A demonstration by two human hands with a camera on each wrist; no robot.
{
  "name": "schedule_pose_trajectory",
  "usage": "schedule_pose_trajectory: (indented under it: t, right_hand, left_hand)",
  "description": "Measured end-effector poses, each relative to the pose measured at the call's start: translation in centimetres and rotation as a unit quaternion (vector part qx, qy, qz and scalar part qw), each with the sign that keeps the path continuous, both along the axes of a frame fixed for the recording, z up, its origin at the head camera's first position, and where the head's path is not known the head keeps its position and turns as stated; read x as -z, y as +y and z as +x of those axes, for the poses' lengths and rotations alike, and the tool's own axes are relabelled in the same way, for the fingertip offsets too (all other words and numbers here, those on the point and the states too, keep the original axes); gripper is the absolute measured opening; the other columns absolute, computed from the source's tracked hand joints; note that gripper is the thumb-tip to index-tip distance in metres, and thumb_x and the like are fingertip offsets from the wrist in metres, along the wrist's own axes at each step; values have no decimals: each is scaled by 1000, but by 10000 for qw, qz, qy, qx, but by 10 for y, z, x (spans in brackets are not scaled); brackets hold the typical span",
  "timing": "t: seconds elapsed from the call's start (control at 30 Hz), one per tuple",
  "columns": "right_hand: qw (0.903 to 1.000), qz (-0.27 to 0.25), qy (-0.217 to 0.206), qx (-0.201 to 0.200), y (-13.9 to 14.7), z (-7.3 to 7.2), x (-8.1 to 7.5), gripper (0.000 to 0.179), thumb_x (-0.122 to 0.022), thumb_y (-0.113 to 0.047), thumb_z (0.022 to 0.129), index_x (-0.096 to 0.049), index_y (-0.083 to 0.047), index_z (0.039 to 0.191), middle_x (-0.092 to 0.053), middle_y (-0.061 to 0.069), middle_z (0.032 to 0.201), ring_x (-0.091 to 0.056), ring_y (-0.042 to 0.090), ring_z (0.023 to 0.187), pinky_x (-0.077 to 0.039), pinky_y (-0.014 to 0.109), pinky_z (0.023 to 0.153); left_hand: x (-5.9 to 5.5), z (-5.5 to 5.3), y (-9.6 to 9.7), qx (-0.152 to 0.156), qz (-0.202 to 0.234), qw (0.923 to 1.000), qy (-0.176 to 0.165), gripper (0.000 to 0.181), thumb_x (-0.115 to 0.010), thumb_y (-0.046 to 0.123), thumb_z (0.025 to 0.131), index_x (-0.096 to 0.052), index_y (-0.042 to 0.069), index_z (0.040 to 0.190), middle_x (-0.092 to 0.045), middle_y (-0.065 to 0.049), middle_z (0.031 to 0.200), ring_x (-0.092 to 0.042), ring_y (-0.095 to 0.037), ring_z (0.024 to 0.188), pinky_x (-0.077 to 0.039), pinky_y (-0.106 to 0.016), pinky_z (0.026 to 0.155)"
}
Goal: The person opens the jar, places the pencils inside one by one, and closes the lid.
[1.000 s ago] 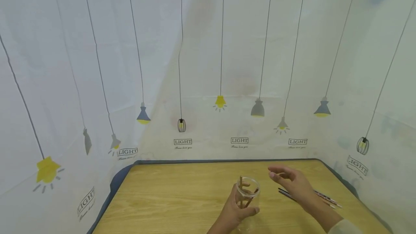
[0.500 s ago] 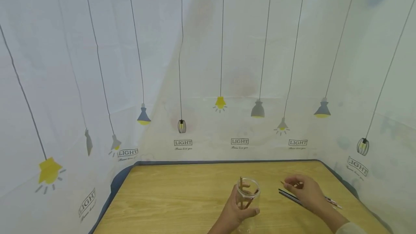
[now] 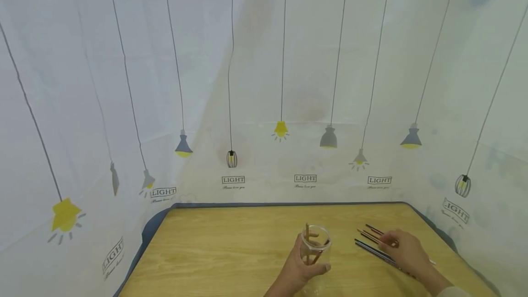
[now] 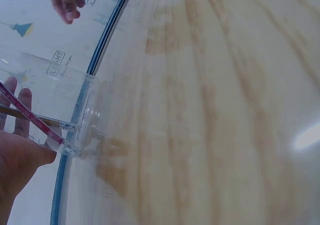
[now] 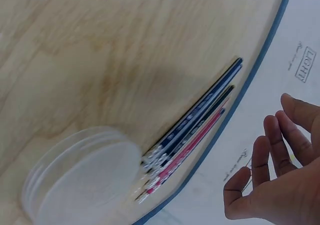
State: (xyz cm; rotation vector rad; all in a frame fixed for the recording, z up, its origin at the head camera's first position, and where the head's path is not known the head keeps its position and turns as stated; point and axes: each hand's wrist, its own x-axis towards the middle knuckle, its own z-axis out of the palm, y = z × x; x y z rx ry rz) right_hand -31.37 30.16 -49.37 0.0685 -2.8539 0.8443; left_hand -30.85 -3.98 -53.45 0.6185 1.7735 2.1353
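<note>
My left hand (image 3: 294,264) grips a clear jar (image 3: 325,255) by its side. Two pencils lean inside it, a brown pencil (image 4: 56,122) and a red pencil (image 4: 31,114) marked HB, eraser ends toward the bottom. My right hand (image 3: 406,252) hovers over several loose pencils at the right of the table, thumb and fingers loosely bent with nothing between them in the right wrist view. Among those are dark pencils (image 5: 200,105) and a pink-red pencil (image 5: 192,147), lying side by side. The hand hides part of them in the head view.
A round translucent lid-like thing (image 5: 90,180) lies beside the pencils' eraser ends in the right wrist view. The wooden table (image 3: 214,251) has a blue edge at its back. A white curtain (image 3: 264,81) printed with lamps surrounds it.
My right hand has moved right and nearer to me, down over the pencils, uncovering several of their far ends. The left hand keeps hold of the jar in the same place.
</note>
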Motion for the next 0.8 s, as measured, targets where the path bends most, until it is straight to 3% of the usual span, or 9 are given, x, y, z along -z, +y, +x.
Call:
schedule_pose_trajectory:
  t: [0.17,0.37,0.53,0.6,0.7,0.8]
  right_hand:
    - [9992,363,-104,95,14,-1,12,16,-81,-10,97,-78,0,109,-75,9,103,-73,29,96,-64,52,85]
    - [9972,595,-367,254,26,0,25,16,-83,-10,95,-78,0,107,-73,11,103,-71,30,94,-61,56,86]
    - [9924,766,-768,585,31,1,31,16,-85,-15,95,-78,-7,107,-73,10,103,-70,34,96,-51,75,88]
    - [9922,804,-744,589,33,1,35,14,-85,-14,94,-79,-8,105,-73,10,103,-71,36,97,-47,82,88]
    - [9939,805,-578,484,36,-1,39,11,-85,-11,93,-78,-7,102,-75,11,101,-72,38,96,-48,82,90]
    - [9954,746,-453,399,40,-4,44,11,-85,-8,92,-79,-5,100,-76,11,100,-73,38,96,-53,74,91]
  left_hand:
    - [2,-1,0,29,20,10000,22,79,-86,16,96,-42,24,161,-52,-13,163,-48,-28,152,-37,-62,132]
    - [3,-1,0,8,48,10000,-55,78,-88,17,95,-44,27,159,-53,-13,163,-51,-26,150,-40,-58,131]
    - [3,-1,-1,-2,60,9999,-128,79,-88,18,95,-44,26,161,-54,-13,161,-52,-26,149,-41,-57,131]
    - [2,0,-1,-17,47,9999,-113,78,-87,17,96,-44,27,160,-55,-12,161,-52,-25,148,-42,-57,130]
    - [0,1,-2,-49,18,9999,-96,75,-87,15,96,-46,32,157,-55,-11,161,-53,-25,148,-43,-57,130]
    - [-1,1,-2,-49,-5,10000,-71,75,-87,16,96,-46,32,157,-54,-12,162,-53,-25,148,-43,-57,130]
